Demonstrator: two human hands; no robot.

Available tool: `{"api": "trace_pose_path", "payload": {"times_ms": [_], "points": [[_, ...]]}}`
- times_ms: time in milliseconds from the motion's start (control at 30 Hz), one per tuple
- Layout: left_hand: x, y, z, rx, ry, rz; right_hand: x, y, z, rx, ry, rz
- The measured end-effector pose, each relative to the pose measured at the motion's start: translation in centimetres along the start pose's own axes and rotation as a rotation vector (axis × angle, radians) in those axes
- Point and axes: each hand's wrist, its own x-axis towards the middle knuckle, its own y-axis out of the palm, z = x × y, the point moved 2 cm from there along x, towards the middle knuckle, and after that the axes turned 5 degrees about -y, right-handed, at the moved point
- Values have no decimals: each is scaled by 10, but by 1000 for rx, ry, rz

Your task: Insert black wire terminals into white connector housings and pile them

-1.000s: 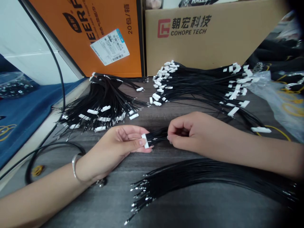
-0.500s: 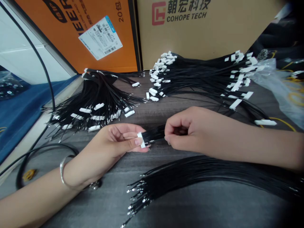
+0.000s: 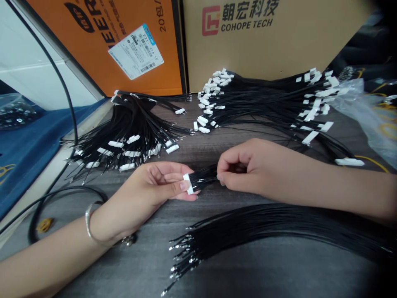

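Note:
Between the thumb and fingers of my left hand [image 3: 164, 182] is a white connector housing [image 3: 187, 183]. Several black wires [image 3: 203, 177] run out of its right side toward my right hand [image 3: 240, 165]. The fingers of that hand are curled closed around the wires, a short way from the housing; the part inside the fist is hidden. One metal wire end shows on top of the wires near the housing. Below both hands lies a thick bundle of loose black wires [image 3: 248, 227] with bare metal terminals at its left end.
Behind my left hand is a pile of black wires with white connectors [image 3: 130, 124]. Another connectored wire pile [image 3: 260, 97] lies at the back right, beside a clear plastic bag [image 3: 356, 103]. An orange box [image 3: 139, 25] and a brown carton [image 3: 279, 45] stand behind. A black cable [image 3: 70, 99] curves down the left.
The whole view has shifted slightly, so everything sits a little further right. The metal wire end near the housing has moved up among the wires. Both hands keep their hold.

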Motion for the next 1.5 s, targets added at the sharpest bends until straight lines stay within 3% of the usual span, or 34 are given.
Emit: {"api": "trace_pose_path", "payload": {"times_ms": [333,733,1200,1500], "points": [[-2,-1,0,13,7,-6,-2,1,0,-12,-11,-13],[-2,-2,2,45,-5,-3,-3,-2,5,1,39,101],[-2,-1,1,19,-7,7,-1,-3,1,10,30,44],[-2,-2,1,66,-6,7,-1,7,4,88,23,59]]}}
